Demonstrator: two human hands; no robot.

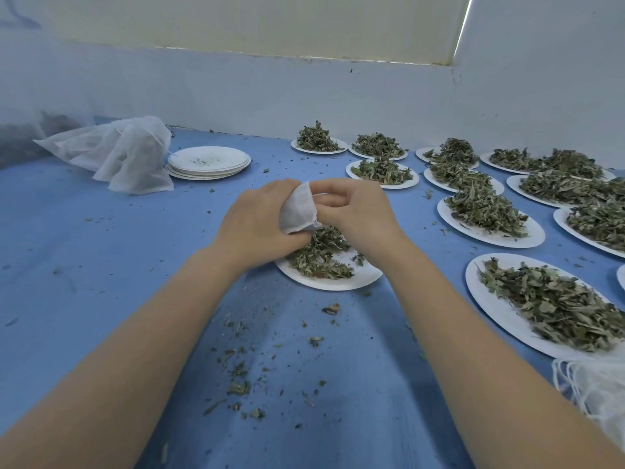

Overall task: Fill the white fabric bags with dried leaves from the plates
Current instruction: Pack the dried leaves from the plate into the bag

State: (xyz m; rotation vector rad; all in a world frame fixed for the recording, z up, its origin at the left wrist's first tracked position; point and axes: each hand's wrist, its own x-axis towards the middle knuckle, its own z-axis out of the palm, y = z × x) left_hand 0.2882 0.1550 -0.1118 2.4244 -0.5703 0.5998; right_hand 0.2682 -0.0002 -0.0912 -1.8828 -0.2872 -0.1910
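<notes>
Holding: left hand (260, 220) and right hand (355, 214) pinched small white fabric bag (297, 211)
Beneath: round white paper plate (341, 280), dried green leaves (318, 257)
Left: stacked empty white plates (209, 162)

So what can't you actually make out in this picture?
- How full the small white bag is: both hands, left hand and right hand, cover its mouth.
- Part of the plate below: hidden by the hands.
- The dark heap at far left: blurred behind sheer cloth.
- The white strings at lower right: cut off by the frame edge.
</notes>
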